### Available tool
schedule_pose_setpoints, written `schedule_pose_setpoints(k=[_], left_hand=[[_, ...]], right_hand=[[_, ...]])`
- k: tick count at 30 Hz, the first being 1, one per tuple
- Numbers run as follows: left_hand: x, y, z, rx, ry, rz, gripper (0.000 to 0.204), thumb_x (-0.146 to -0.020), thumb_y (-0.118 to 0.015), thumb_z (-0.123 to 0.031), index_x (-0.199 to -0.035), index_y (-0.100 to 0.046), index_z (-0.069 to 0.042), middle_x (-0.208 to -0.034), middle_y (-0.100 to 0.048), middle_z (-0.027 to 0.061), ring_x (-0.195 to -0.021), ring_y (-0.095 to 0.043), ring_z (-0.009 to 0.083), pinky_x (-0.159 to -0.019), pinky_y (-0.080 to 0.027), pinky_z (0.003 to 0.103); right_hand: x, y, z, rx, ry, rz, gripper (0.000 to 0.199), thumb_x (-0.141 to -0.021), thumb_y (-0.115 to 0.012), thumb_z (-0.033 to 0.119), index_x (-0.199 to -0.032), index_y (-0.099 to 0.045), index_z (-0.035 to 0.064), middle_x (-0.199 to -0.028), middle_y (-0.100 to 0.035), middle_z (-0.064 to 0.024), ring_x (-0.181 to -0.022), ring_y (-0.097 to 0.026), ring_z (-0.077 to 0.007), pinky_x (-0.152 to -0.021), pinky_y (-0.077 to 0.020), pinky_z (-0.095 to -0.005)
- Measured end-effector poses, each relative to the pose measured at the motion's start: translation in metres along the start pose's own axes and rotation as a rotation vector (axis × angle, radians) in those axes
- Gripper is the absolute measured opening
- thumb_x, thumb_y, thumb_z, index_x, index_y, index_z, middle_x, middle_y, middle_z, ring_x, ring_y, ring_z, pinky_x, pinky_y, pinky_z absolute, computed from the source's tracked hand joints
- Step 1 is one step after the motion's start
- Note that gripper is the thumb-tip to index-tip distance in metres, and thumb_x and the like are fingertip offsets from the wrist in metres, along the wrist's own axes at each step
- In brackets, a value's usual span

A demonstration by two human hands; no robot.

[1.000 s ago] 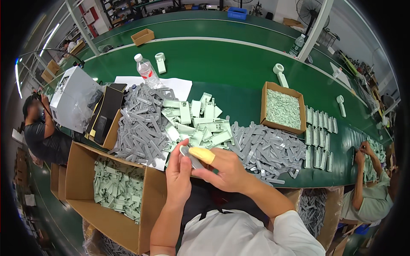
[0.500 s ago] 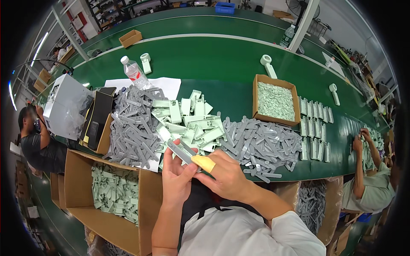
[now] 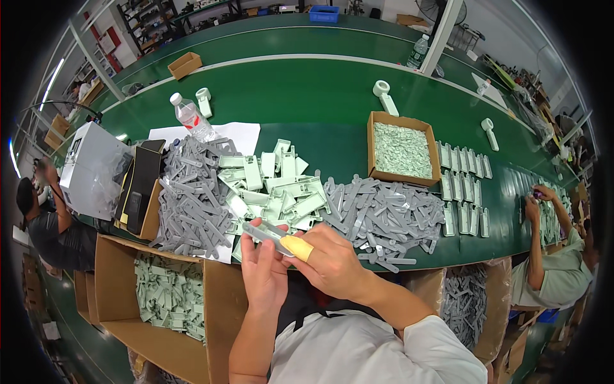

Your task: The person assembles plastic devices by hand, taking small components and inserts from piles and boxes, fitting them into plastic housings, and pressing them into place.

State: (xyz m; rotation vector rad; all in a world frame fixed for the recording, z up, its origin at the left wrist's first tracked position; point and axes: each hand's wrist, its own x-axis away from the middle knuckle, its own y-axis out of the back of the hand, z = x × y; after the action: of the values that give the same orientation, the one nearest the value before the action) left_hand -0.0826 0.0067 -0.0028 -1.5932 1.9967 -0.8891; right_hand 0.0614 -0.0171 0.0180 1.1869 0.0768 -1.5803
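I see my left hand [image 3: 263,272] and right hand [image 3: 329,261] pinching a small grey-and-green plastic piece [image 3: 267,232] just above them, near the tabletop [image 3: 320,96]; it looks light, stiff and smooth, so I'd grip its flat sides.

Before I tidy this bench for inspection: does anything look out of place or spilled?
Nothing looks spilled or damaged. The grey strips and pale green pieces lie in loose heaps on the green table; the water bottle stands upright beside them.
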Motion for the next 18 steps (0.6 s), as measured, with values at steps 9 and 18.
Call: schedule_pose_setpoints(k=[9, 18], left_hand=[[-0.012, -0.001, 0.020, -0.087, -0.011, -0.030, 0.055, -0.099, -0.054, -0.009, -0.148, -0.027, -0.011, -0.120, -0.060, 0.0216, -0.095, -0.066, 0.0241, -0.081, -0.056, 0.035], [-0.023, -0.010, 0.035, -0.132, 0.278, -0.012, 0.057, -0.096, -0.049, -0.011, -0.149, -0.029, -0.011, -0.096, -0.060, 0.0121, -0.069, -0.064, 0.0219, -0.062, -0.055, 0.033]], right_hand=[[0.013, 0.013, -0.007, 0.028, -0.063, -0.073, 0.033, -0.076, -0.077, 0.007, -0.107, -0.069, 0.0015, -0.089, -0.067, -0.0106, -0.078, -0.063, -0.0305, -0.067, -0.0529, -0.0382], [0.013, 0.146, -0.219, 0.656, -0.584, 0.300, 0.016, -0.084, -0.063, 0.009, -0.098, -0.071, 0.0090, -0.083, -0.067, -0.0180, -0.084, -0.066, -0.0367, -0.072, -0.0524, -0.0475]])
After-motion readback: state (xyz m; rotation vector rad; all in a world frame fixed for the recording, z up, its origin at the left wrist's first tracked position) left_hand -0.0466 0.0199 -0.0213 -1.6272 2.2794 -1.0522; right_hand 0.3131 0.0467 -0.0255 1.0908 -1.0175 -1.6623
